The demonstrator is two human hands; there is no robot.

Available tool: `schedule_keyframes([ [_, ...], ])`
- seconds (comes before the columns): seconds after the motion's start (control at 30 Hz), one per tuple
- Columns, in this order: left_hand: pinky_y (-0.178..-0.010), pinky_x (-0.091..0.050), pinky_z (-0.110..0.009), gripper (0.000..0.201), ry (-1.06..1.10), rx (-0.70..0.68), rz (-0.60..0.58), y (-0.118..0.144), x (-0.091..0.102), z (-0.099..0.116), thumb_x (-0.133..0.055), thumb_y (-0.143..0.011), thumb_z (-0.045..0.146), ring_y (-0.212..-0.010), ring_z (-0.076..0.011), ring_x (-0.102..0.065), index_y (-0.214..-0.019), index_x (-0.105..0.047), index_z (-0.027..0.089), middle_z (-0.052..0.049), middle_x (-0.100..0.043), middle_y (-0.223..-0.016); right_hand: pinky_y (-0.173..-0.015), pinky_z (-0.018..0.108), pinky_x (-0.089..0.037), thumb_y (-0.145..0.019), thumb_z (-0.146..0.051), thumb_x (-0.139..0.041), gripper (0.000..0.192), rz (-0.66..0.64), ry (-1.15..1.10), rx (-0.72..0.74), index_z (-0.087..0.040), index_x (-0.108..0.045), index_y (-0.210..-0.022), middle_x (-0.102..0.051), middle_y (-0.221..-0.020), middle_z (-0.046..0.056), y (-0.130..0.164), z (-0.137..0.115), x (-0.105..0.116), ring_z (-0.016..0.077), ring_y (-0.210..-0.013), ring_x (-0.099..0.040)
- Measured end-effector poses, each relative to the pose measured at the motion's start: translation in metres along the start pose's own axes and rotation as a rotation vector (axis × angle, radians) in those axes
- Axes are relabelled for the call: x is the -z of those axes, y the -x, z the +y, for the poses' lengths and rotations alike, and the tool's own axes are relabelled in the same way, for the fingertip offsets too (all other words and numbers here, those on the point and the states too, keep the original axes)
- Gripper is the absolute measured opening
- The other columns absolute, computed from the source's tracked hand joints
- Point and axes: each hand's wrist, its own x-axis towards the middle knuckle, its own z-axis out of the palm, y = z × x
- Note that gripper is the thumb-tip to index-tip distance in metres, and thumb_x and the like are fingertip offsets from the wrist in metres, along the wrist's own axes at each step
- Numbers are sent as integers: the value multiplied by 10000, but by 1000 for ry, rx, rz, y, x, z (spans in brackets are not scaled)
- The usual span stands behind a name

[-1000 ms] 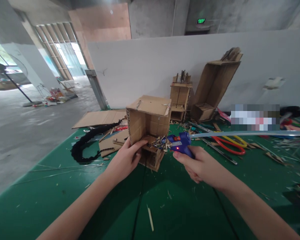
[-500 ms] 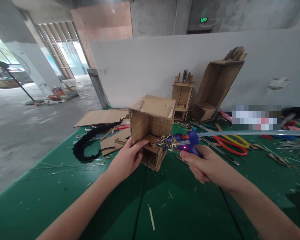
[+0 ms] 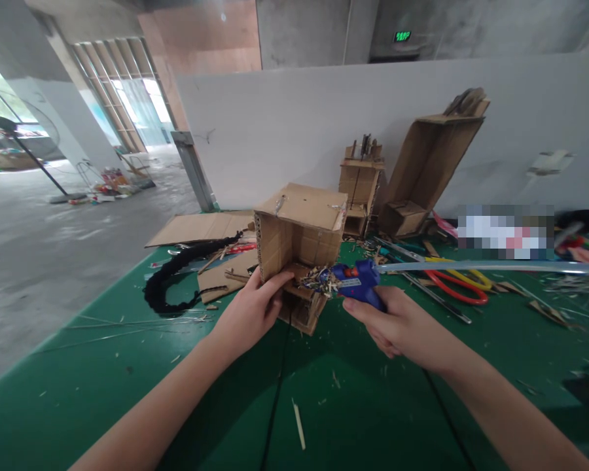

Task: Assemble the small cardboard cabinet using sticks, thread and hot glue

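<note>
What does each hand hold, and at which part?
The right hand holds the blue glue gun by its grip. The left hand grasps the cardboard box model at its lower front-left edge.

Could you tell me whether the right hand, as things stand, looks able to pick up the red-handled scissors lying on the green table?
Probably not at once: the right hand is closed around the blue glue gun, so its grip is taken. The red-handled scissors lie uncovered on the green table just beyond it, with nothing between.

Craft workshop in bare concrete hall: green worktable [image 3: 103, 392], cardboard models [image 3: 422, 170] at one o'clock, scissors [image 3: 456, 284], scraps.
</note>
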Motion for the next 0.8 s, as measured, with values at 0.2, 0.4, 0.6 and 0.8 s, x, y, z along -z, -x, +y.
schedule_keyframes([
  [0.2,-939,-483,-441,468,3,2,-23,-1,1,0,-398,-870,134,-1101,-241,-543,-1309,-433,292,-106,-408,-1265,-395,238,-343,-814,-618,-494,460,-6,1,-6,-225,-387,-600,-389,-358,-79,2,-1,0,80,-338,-393],
  [0.4,-944,-478,-459,458,5,-9,-26,0,1,-2,-398,-877,139,-1097,-240,-543,-1308,-433,290,-106,-419,-1248,-408,254,-351,-804,-620,-502,444,9,10,-35,-227,-409,-619,-387,-369,-78,5,-2,2,89,-344,-390],
  [0.6,-948,-477,-445,469,6,-12,-19,0,1,-1,-407,-862,128,-1113,-242,-539,-1308,-436,270,-109,-437,-1255,-430,256,-345,-779,-627,-532,447,37,-10,-72,-224,-419,-621,-394,-394,-74,10,-1,9,91,-365,-408],
  [0.8,-898,-501,-386,438,-25,22,1,-1,2,2,-391,-864,144,-1054,-218,-574,-1288,-422,248,-99,-487,-1203,-421,246,-307,-749,-604,-585,406,46,-103,-9,-201,-537,-761,-381,-438,-76,18,-2,17,91,-409,-372],
])
